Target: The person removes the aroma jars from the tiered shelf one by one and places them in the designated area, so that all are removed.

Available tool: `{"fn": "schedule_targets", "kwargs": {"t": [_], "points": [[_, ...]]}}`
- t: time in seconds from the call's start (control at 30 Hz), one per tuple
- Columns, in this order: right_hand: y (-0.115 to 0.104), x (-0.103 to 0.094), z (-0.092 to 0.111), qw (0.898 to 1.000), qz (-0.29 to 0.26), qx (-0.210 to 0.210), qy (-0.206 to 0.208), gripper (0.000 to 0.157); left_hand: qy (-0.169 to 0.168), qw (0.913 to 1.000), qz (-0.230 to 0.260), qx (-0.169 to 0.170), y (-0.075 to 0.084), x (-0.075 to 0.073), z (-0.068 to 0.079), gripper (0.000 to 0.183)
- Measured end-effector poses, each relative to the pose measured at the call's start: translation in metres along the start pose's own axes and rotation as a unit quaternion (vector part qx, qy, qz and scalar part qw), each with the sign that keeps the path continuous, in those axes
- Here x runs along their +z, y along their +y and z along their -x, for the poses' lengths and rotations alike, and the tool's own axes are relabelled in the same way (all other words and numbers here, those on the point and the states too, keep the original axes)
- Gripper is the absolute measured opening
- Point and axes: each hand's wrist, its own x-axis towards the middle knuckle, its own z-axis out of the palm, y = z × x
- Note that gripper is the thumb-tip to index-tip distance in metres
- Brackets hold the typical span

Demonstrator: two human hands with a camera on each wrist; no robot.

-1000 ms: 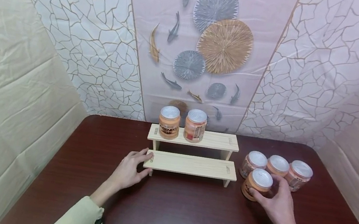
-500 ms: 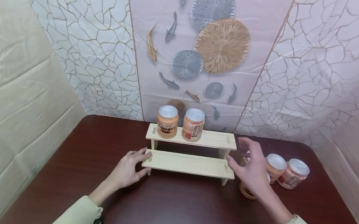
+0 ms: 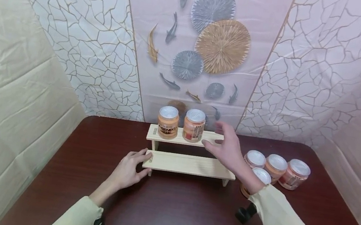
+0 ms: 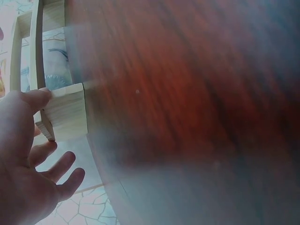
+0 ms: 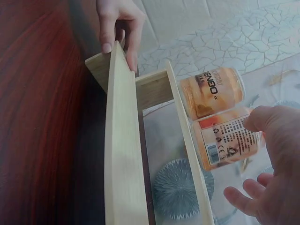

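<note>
Head view: pinching the rack (image 3: 186,164) with left hand (image 3: 127,167). Hovering just beside a jar (image 3: 194,127) with right hand (image 3: 227,146) loosely spread.

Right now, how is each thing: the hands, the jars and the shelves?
Left hand: pinching the lower shelf at its left end
Right hand: open, beside the right top jar; touching unclear
Right top jar: upright, covered
Left top jar: upright, covered
Other four jars: upright, covered, grouped on the table
Lower shelf: level, held
Upper shelf: level, bearing both top jars
</note>
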Motion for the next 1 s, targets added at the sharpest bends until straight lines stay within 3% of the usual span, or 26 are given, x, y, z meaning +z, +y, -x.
{"fn": "schedule_targets", "kwargs": {"t": [0.3,1.0], "points": [[-0.002,0.019,-0.018,1.0,-0.013,0.009,0.007,0.071,-0.001,1.0,-0.001,0.004,0.0,0.0,-0.001,0.051],[-0.004,0.04,-0.035,0.998,-0.059,0.032,0.018,0.069,0.002,1.0,0.002,0.002,0.001,-0.002,0.0,0.051]]}}
